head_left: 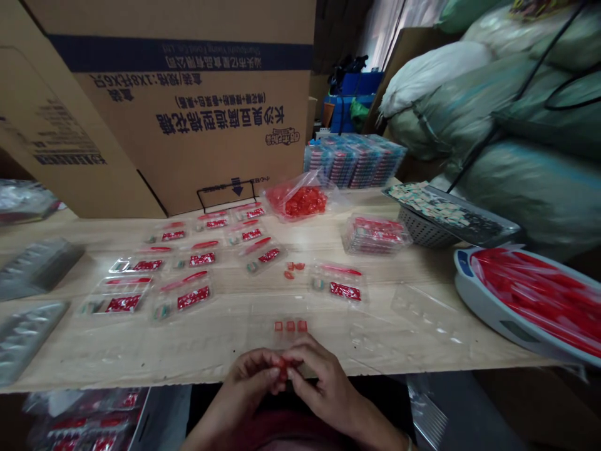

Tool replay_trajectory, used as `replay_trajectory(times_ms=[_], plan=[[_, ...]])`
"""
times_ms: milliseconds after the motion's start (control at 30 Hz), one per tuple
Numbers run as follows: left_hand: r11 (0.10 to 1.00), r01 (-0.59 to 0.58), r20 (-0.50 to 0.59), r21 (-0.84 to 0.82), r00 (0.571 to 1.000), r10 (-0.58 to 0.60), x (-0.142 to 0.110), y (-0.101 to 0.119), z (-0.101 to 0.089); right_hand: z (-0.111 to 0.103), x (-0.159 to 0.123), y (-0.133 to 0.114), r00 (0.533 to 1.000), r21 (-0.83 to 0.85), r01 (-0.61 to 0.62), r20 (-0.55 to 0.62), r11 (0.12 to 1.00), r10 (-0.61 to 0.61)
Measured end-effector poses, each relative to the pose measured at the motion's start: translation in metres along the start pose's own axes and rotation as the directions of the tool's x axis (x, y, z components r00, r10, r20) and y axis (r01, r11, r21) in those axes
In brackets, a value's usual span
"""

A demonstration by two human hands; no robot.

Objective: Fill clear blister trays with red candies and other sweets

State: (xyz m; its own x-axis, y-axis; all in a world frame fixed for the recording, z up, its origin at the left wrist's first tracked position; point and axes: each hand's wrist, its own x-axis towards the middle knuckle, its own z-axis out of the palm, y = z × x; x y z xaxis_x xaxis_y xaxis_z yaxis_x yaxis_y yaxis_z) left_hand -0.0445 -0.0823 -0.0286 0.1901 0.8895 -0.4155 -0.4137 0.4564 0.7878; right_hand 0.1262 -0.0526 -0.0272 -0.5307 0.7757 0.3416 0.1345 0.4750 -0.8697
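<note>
My left hand (251, 382) and my right hand (323, 385) meet at the table's near edge, their fingers pinching a small red piece (283, 371) between them. Just beyond my fingertips lies a clear plastic tray (290, 327) holding three small red cubes. A few loose red bits (292, 270) sit farther on. Several clear trays with red-labelled packets (184, 294) are spread across the wooden table (211, 354). A clear bag of red pieces (300, 202) lies at the back.
A large cardboard carton (188, 119) stands behind the table. To the right are a stack of packaged trays (375, 234), a basket of beige pieces (425, 227) and a blue-and-white scale with red packets (526, 294). Grey blister trays (37, 269) lie left; big sacks (521, 113) rise right.
</note>
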Motion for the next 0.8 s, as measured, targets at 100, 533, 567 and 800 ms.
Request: replay_trajectory(times_ms=[100, 533, 567, 800], plan=[[0.989, 0.075, 0.011, -0.13, 0.997, -0.074, -0.002, -0.01, 0.001, 0.001, -0.008, 0.002, 1.0, -0.028, -0.012, 0.005, 1.0, 0.012], [0.953, 0.209, 0.083, -0.221, 0.977, -0.195, -0.006, 0.003, 0.006, 0.0, -0.01, -0.005, 0.998, 0.033, 0.062, -0.005, 0.998, -0.062], [0.959, 0.203, 0.102, -0.198, 0.977, -0.186, -0.005, 0.003, 0.006, 0.0, -0.01, -0.005, 0.998, 0.054, 0.058, -0.004, 0.997, -0.058], [0.987, 0.023, 0.057, 0.159, 0.998, -0.033, -0.004, 0.016, 0.005, 0.002, -0.003, -0.004, 0.993, -0.036, 0.111, 0.047, 0.993, -0.109]])
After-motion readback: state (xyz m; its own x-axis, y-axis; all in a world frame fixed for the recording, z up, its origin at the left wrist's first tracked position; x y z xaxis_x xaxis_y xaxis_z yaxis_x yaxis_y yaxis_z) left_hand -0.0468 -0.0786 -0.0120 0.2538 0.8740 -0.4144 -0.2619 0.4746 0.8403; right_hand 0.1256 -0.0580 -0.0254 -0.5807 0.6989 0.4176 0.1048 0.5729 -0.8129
